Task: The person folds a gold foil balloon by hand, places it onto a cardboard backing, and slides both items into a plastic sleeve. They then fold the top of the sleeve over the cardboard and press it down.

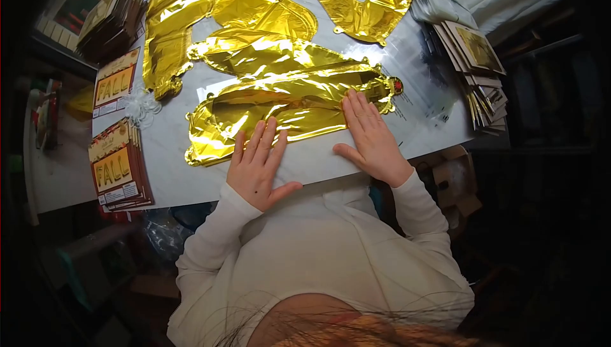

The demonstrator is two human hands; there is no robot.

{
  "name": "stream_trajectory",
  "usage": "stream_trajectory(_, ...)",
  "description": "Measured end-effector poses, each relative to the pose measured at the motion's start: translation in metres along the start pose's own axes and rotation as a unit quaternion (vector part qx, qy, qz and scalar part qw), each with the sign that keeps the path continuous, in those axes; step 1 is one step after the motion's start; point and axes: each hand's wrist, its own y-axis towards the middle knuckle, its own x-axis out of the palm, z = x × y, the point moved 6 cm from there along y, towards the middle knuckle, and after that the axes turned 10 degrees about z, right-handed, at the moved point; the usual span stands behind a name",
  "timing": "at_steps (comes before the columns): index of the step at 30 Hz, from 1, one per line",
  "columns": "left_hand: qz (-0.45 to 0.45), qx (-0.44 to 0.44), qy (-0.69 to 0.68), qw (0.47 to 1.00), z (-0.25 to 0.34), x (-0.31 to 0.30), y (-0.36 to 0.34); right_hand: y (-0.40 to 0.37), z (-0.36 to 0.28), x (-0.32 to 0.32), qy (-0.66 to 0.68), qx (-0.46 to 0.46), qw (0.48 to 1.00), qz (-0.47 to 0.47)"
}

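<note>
A flat gold foil balloon (273, 108) lies across the table in front of me, its surface wrinkled and shiny. My left hand (258, 165) rests with fingers spread on its near edge, left of the middle. Toward its right end, my right hand (371, 137) presses its flat fingers on the foil, thumb out to the side. Neither hand grips anything. Beyond it lie more flat gold foil balloons: a long angled one (167, 44) at the left, and one with a triangular hole (363, 6) at the far right.
At the left stand stacks of printed cards reading FALL (114, 162), beside a bundle of white string (141, 106). Clear plastic bags (423, 86) lie right of the balloons. Another stack of cards (474, 48) sits along the right edge of the white table (184, 188).
</note>
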Motion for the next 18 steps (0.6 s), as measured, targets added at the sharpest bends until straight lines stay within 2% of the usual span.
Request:
stream_trajectory(5, -0.001, -0.031, -0.015, 0.999, -0.012, -0.02, 0.025, 0.001, -0.001, 0.005, -0.01, -0.01, 1.0, -0.007)
stream_trajectory(8, 0.111, -0.05, -0.031, 0.992, -0.037, -0.014, 0.05, 0.002, 0.002, 0.005, -0.015, -0.005, 1.0, -0.011)
stream_trajectory(9, 0.118, -0.059, -0.026, 0.991, -0.045, -0.005, 0.051, 0.002, 0.0, 0.004, -0.015, -0.018, 1.0, -0.012)
stream_trajectory(11, 0.123, -0.076, 0.069, 0.987, -0.058, 0.013, 0.051, 0.001, 0.003, 0.005, -0.021, -0.004, 1.0, -0.014)
stream_trajectory(12, 0.1, -0.098, 0.058, 0.988, -0.061, 0.018, 0.045, 0.001, 0.003, 0.006, -0.025, -0.009, 1.0, -0.011)
stream_trajectory(18, 0.117, -0.123, 0.05, 0.984, -0.059, 0.021, 0.034, 0.001, 0.002, 0.005, -0.021, -0.015, 1.0, -0.009)
